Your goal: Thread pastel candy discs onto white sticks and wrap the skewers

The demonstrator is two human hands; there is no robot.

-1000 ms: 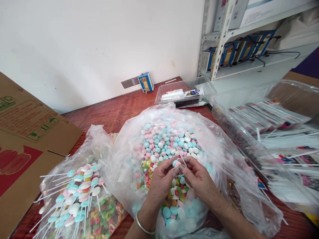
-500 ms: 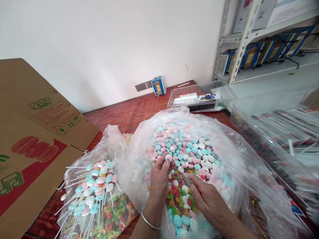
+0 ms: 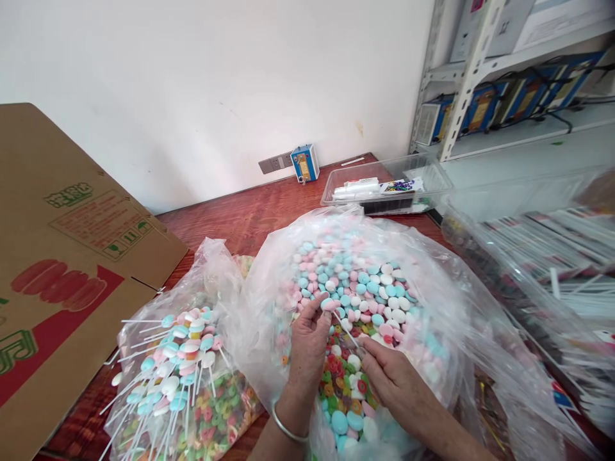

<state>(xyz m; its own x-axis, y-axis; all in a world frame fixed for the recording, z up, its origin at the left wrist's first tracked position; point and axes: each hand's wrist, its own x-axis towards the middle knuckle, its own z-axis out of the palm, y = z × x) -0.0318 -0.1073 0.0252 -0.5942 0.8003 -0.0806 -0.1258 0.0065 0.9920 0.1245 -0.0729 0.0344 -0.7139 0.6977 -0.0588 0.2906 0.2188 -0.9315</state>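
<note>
The left hand (image 3: 310, 342) pinches a pink candy disc (image 3: 327, 303) on a white stick (image 3: 346, 330), which the right hand (image 3: 391, 378) grips, over the open candy bag (image 3: 432, 282). Left of it lies the lollipop bag (image 3: 221, 269); the table (image 3: 240, 224) shows behind.

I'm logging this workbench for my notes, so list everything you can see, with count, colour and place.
Large clear plastic bag of candy discs: one, pink, blue, white, centre.
Smaller clear bag of finished lollipops: one, pastel, left.
Brown cardboard box: one, far left.
Clear plastic tray: one, behind.
Bagged white sticks: many, right.
Blue device: one, by the wall.
Metal shelf: one, upper right.
Left hand: pinches a pink disc.
Right hand: holds a thin white stick.
</note>
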